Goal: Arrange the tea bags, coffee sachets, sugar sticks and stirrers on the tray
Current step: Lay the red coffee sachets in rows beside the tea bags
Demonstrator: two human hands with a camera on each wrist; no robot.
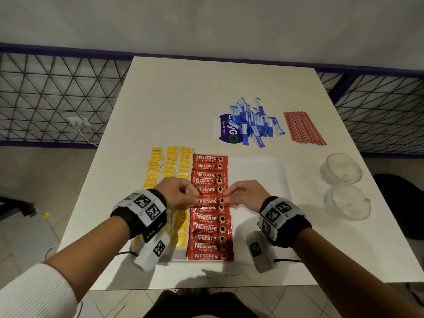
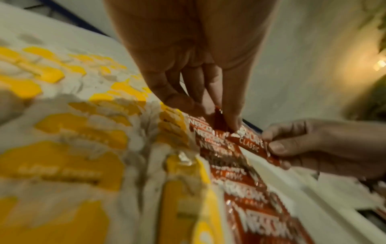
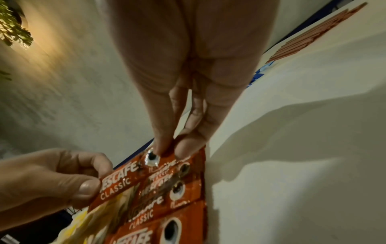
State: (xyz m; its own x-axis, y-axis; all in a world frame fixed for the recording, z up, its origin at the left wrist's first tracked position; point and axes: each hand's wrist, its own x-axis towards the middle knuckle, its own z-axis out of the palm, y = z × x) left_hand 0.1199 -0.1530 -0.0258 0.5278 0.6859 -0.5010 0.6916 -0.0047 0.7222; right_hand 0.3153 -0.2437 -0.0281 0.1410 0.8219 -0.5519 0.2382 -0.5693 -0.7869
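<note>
A white tray (image 1: 259, 171) lies on the table. Yellow tea bags (image 1: 169, 166) fill its left side in columns. Beside them runs a column of red coffee sachets (image 1: 210, 226). One red coffee sachet (image 1: 210, 201) is held just above the middle of that column. My left hand (image 1: 181, 192) pinches its left end (image 2: 219, 120) and my right hand (image 1: 244, 195) pinches its right end (image 3: 167, 153). Blue sugar sticks (image 1: 254, 122) lie in a loose heap behind the tray. Red stirrers (image 1: 302, 129) lie in a flat bundle to their right.
Two clear glass cups (image 1: 341, 168) (image 1: 346, 203) stand right of the tray. A purple sticker (image 1: 228, 131) sits under the sugar heap. The tray's right half (image 1: 259, 191) is bare. A wire fence (image 1: 57, 92) runs behind the table.
</note>
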